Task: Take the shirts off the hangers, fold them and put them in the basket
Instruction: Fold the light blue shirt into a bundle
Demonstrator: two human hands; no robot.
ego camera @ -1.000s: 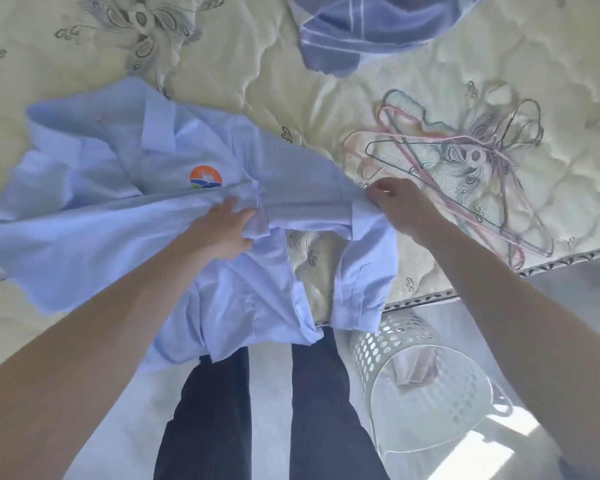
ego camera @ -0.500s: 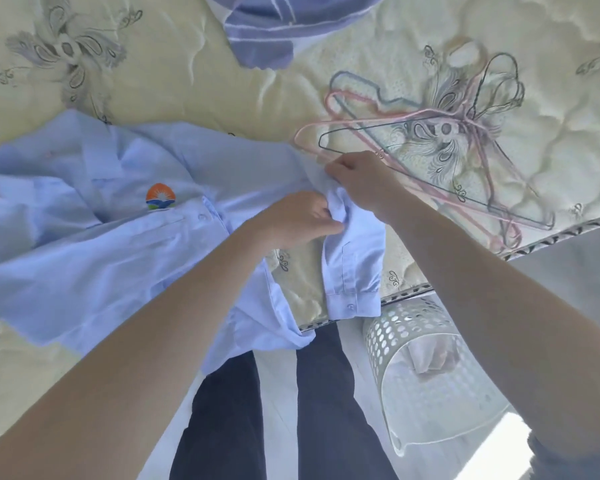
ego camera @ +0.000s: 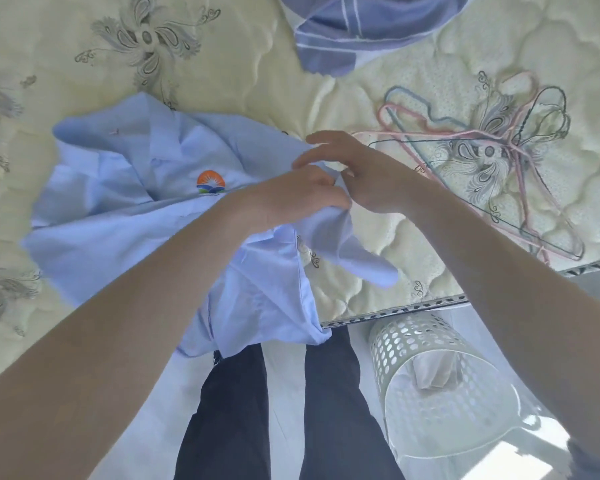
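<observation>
A light blue shirt (ego camera: 118,209) with an orange logo lies crumpled on the mattress, its lower part hanging over the bed's near edge. My left hand (ego camera: 291,195) grips a bunch of the shirt's fabric near its right side. My right hand (ego camera: 357,171) is right beside it, pinching the same fabric with thumb and fingers while the other fingers spread out. A loose flap of the shirt hangs below both hands. A white perforated basket (ego camera: 413,344) stands on the floor at the bed's edge with a pale cloth inside.
Several wire hangers (ego camera: 499,157), pink and dark, lie tangled on the mattress (ego camera: 222,64) to the right. A purple-blue striped garment (ego camera: 361,26) lies at the far edge. My dark-trousered legs (ego camera: 236,410) stand against the bed, left of the basket.
My hands came together at the shirt's right side. The right front panel, earlier spread flat, is now gathered and lifted between them.
</observation>
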